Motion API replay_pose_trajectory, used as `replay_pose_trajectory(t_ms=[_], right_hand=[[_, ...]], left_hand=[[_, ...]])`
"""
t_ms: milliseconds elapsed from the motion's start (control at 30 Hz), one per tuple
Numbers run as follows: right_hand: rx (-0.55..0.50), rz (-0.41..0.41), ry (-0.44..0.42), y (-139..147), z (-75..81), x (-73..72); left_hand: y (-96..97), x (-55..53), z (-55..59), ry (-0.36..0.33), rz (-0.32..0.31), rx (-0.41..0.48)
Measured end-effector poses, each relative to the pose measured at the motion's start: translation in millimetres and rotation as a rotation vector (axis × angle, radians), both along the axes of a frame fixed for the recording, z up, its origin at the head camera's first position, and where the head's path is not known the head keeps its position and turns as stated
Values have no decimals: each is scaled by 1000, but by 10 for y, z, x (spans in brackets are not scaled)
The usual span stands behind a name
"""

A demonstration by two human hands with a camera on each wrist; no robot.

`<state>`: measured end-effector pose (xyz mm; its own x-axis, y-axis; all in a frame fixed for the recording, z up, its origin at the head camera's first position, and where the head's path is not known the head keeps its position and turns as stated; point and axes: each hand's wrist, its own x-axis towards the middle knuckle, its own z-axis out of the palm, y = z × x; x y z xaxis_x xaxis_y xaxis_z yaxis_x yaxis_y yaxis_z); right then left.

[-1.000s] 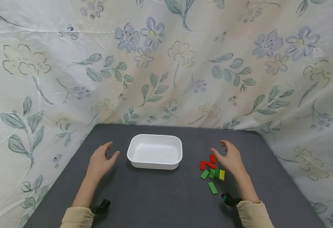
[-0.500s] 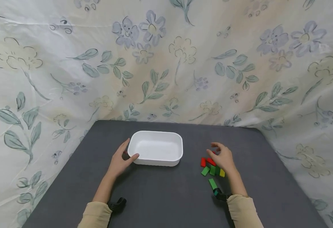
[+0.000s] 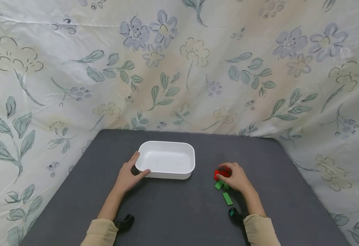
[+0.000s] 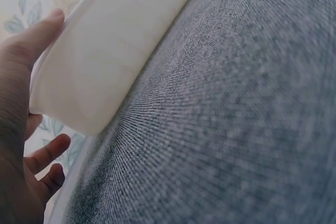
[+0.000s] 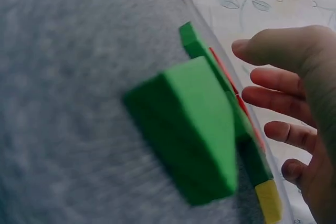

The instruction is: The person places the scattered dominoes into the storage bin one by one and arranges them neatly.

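My left hand (image 3: 128,176) holds the white plastic tray (image 3: 167,159) at its left end. In the left wrist view the thumb (image 4: 50,24) lies along the tray's rim, and some other fingers stay off the wall. Over the small coloured blocks at the right, my right hand (image 3: 235,178) reaches with thumb and fingers apart. Red blocks (image 3: 217,175) lie under and beside its fingertips. The right wrist view shows nothing between those fingers (image 5: 273,95). A green block (image 5: 197,129) is close to that camera, with a yellow block (image 5: 269,201) farther along.
Another green block (image 3: 227,199) lies apart, nearer the front. The dark grey table (image 3: 179,212) carries everything, and a floral curtain (image 3: 179,68) hangs behind it. Black bands (image 3: 125,222) are on both wrists.
My left hand has moved right, from beside the tray onto its left end. My right hand has moved left and down over the red blocks. The head view has shifted slightly.
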<state>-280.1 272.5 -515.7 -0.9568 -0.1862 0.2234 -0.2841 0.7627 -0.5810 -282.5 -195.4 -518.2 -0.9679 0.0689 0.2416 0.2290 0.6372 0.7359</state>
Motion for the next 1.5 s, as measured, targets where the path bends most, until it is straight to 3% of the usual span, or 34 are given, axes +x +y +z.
replay_pose_trajectory(t_ms=[233, 767, 1167, 1500], right_hand=[[48, 13, 22, 10, -61, 6], [72, 62, 70, -9, -65, 21], [79, 47, 131, -56, -35, -1], [-1, -17, 209, -125, 117, 11]], left_hand=[[1, 39, -31, -2, -14, 1], [-19, 1, -25, 8, -21, -16], [-39, -5, -36, 19, -16, -12], [-27, 1, -30, 27, -28, 17]])
